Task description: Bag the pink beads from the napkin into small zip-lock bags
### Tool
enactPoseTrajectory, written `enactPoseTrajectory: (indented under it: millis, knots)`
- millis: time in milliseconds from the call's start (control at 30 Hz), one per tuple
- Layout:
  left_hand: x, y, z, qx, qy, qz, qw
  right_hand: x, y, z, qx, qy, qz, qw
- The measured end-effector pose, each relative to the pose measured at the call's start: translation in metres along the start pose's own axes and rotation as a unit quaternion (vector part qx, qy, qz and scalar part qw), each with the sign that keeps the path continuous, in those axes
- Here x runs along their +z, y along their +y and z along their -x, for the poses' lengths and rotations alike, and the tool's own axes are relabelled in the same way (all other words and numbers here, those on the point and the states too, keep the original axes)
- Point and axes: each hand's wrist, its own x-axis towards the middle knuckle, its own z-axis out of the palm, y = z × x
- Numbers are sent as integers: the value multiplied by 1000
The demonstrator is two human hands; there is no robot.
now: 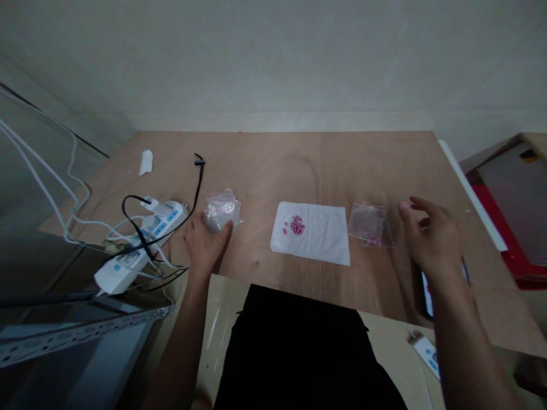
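My left hand (204, 244) rests on the table at the near edge of a small pile of clear zip bags (222, 208). Its thumb and fingers are spread around the pile, and the thumb appears to touch it. Small pink beads (298, 225) lie in a cluster on a white cloth-like sheet (327, 233), with a few apart to the left. Right of the sheet is another clear zip bag (367, 219) with some pink pieces in its lower corner. Above the table, to the right of that bag, hovers my right hand (433, 236), thumb and forefinger apart, nothing visible between them.
A white power strip (164, 228) with tangled cables sits at the left. A black cable (199, 179) runs up beside the bags. A phone (425, 293) lies partly under my right forearm. A white scrap (146, 162) lies far left. Another power strip (425, 350) is below the front edge.
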Motion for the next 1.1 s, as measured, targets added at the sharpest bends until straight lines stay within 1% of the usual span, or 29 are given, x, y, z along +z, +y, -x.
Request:
enactPoseTrajectory:
  millis: [133,233,400,533,600,700,800,867,933,967,1033,1100]
  knots:
    - [4,-4,5,57,83,1,995,-1,-16,17,-23,-4,-16,1000]
    - [6,-11,6,84,105,-3,991,4,-25,25,-43,-2,-46,998]
    - [3,-20,5,82,104,-3,991,14,-28,32,-88,-43,-81,992]
    - [-2,-23,0,79,54,-2,995,17,-29,36,-108,-73,-87,988]
    - [-3,-24,-3,88,34,-4,996,17,-30,37,-112,-77,-91,986]
    - [-2,-28,-8,120,35,16,992,16,-32,40,-112,-77,-101,986]
    - [-4,-31,-10,161,78,61,982,16,-34,42,-109,-79,-106,985]
    - [-8,-29,-8,180,98,114,972,14,-37,43,-104,-84,-114,984]
    - [-14,-21,-3,180,110,170,963,13,-43,45,-95,-90,-137,982]
    - [-17,-15,2,169,113,201,958,12,-48,47,-89,-95,-152,980]
    - [-22,1,13,132,103,273,947,11,-61,53,-83,-115,-191,971]
    - [-27,20,29,103,46,369,923,12,-78,61,-82,-150,-248,954]
